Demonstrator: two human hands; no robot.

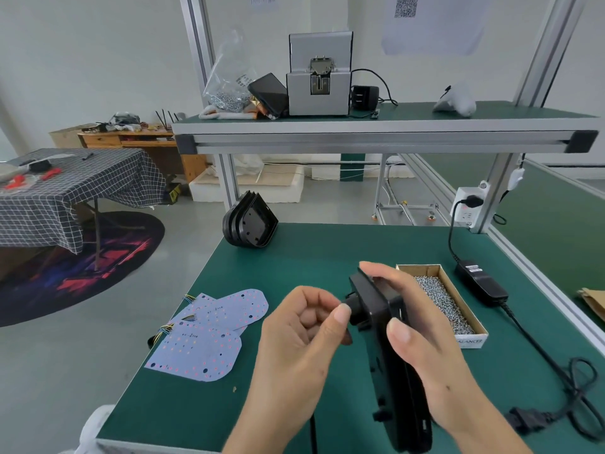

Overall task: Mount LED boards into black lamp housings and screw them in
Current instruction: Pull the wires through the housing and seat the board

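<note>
Free room & blocks around the hands
Open green mat (pixel 327 253) ahead of hands; LED boards (pixel 209 329) to their left, screw box (pixel 448 299) just right, housing stack (pixel 250 224) far ahead-left, shelf (pixel 386 134) overhead.

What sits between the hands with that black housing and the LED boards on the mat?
Nothing visible. Only bare green mat lies between the LED boards and the black housing, which the right hand grips and the left hand touches.

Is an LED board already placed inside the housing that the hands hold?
No: both LED boards lie on the green mat, left of the housing.
</note>
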